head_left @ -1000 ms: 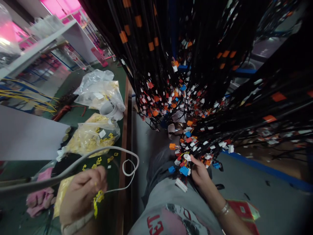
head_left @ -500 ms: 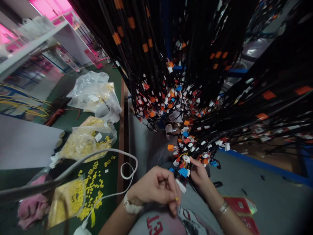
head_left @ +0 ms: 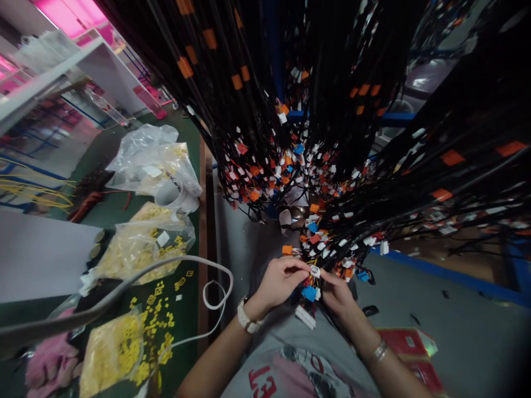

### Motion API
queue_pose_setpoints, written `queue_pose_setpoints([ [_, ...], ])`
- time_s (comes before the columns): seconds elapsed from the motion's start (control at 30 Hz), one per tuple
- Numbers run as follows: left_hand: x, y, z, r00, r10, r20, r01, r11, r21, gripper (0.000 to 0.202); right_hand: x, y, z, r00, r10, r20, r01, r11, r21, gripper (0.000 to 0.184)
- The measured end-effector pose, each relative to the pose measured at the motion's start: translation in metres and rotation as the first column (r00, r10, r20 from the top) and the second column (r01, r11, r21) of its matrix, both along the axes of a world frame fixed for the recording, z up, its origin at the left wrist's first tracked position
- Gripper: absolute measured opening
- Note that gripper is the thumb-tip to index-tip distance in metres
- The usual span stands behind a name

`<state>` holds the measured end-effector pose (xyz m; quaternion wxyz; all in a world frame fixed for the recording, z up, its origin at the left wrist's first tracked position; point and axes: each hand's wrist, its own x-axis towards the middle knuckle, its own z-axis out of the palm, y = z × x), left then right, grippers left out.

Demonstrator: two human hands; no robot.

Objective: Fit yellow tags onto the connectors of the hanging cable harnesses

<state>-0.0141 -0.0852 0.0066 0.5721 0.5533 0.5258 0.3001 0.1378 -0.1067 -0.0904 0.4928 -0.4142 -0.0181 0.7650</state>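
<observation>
A thick mass of black wire harnesses (head_left: 332, 110) hangs in front of me, ending in many white, orange, red and blue connectors (head_left: 323, 243). My left hand (head_left: 280, 279) is pinched closed against a small white connector (head_left: 315, 271) at the lower end of the bundle. My right hand (head_left: 338, 293) is closed on the same cluster of wire ends from the right, beside a blue connector (head_left: 309, 293). A watch sits on my left wrist and a bracelet on my right.
A green bench (head_left: 124, 204) at the left carries clear bags of small yellow parts (head_left: 136, 246), loose yellow parts (head_left: 160, 326), a white tape roll (head_left: 176, 193), a grey cable (head_left: 182, 262) and pink cloth (head_left: 45, 365). Grey floor and a blue rail (head_left: 448, 276) lie at right.
My left hand left the yellow parts on the bench, swung right and up, and now pinches at the white connector. My right hand stayed on the wire ends.
</observation>
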Motion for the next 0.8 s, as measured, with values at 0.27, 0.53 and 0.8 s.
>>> queue_pose_setpoints([
  [0.27, 0.004, 0.01, -0.005, 0.976, -0.076, -0.203, 0.123, 0.965, 0.232, 0.013, 0.003, 0.0, -0.007, 0.998, 0.057, -0.03, -0.057, 0.998, 0.006, 0.024],
  [0.53, 0.004, 0.022, -0.015, 0.957, -0.179, -0.23, 0.238, 0.936, 0.261, 0.009, 0.005, 0.001, -0.004, 0.994, 0.105, -0.033, -0.102, 0.992, 0.072, 0.023],
  [0.8, 0.003, 0.027, -0.014, 0.926, -0.279, -0.256, 0.331, 0.924, 0.191, 0.01, 0.006, 0.0, -0.003, 0.994, 0.094, -0.051, -0.089, 0.992, 0.094, 0.034],
])
